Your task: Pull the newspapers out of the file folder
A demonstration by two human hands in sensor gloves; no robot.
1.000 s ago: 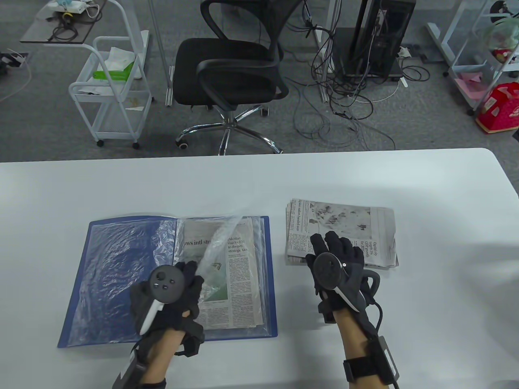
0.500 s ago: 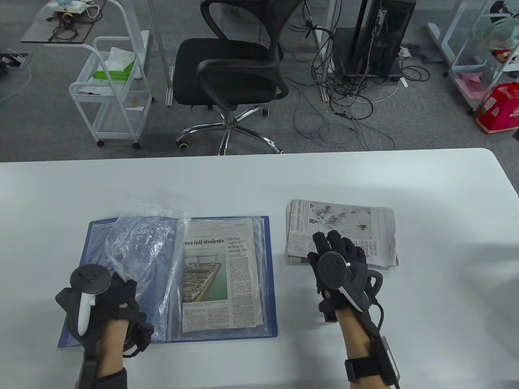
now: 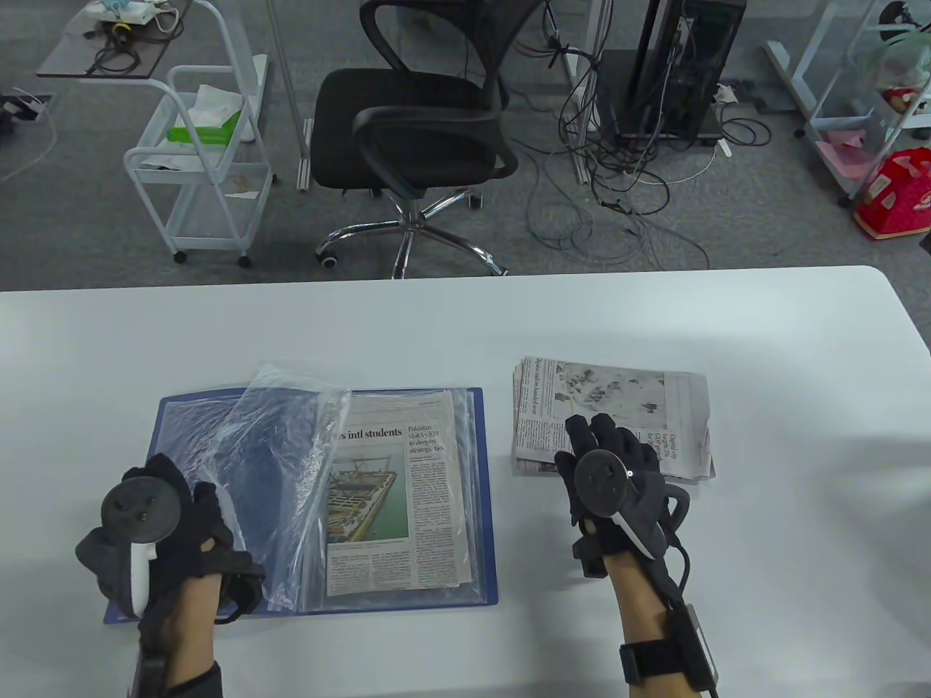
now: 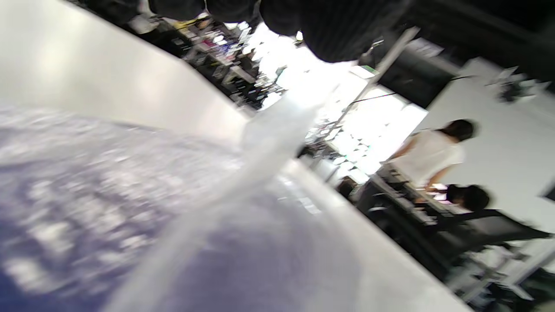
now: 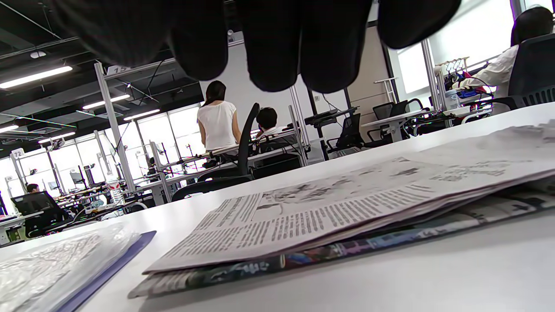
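Observation:
A blue file folder (image 3: 407, 600) lies open on the white table. A folded newspaper (image 3: 396, 502) lies on its right page inside a clear sleeve. My left hand (image 3: 211, 503) is at the folder's lower left and holds the edge of a loose clear plastic sleeve (image 3: 284, 465), lifted and turned toward the left page. The left wrist view is blurred; the sleeve (image 4: 269, 143) rises to my fingers (image 4: 329, 34). A stack of pulled newspapers (image 3: 618, 396) lies right of the folder. My right hand (image 3: 600, 436) is open, fingers spread over its front edge. In the right wrist view the fingers (image 5: 273, 52) hang above the stack (image 5: 347, 208).
The white table (image 3: 764, 436) stretches bare to the right and behind the folder. Beyond its far edge stand a black office chair (image 3: 414, 123), a white cart (image 3: 204, 145) and floor cables. The folder's edge (image 5: 108, 265) shows in the right wrist view.
My left hand moved from over the folder's newspaper to the lower left, carrying the clear sleeve over with it and uncovering the newspaper page. My right hand stayed over the stack.

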